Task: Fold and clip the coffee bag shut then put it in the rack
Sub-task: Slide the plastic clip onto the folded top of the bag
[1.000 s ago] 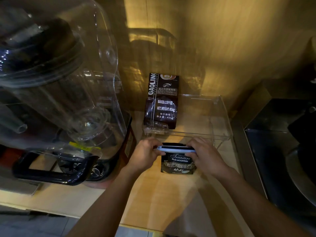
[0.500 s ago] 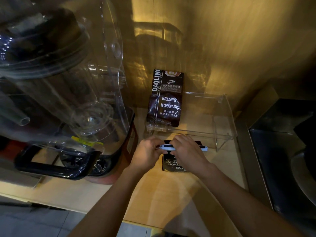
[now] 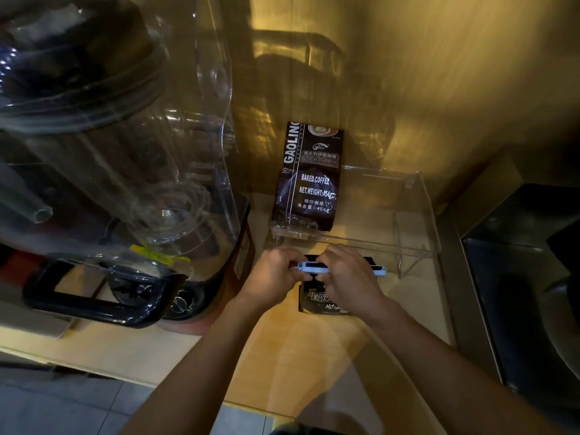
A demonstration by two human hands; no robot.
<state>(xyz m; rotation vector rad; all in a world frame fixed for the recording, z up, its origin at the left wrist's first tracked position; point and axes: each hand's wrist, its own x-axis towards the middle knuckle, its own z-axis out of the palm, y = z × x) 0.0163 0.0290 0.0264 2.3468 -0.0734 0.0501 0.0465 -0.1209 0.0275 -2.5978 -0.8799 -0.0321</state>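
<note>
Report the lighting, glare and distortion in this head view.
Head view: dim, warm yellow light; glare streaks on the clear blender jar; arm shadows on the counter; wide-angle bending at the edges; clip and both coffee bags' print stay legible.

Dim warm yellow light. Wood-grain wall panel (image 3: pixel 423 73) behind pale wooden counter (image 3: pixel 298 356). Grey tiled floor (image 3: pixel 62 409) below. Dark steel sink (image 3: pixel 527 293) at right.

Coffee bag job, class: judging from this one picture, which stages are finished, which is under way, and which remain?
Done: the small coffee bag stands on the counter with a pale clip across its top. In hand: the left hand and right hand both grip that clip; whether it has snapped shut is unclear. Left: placing it in the clear rack, beside the larger bag.
</note>
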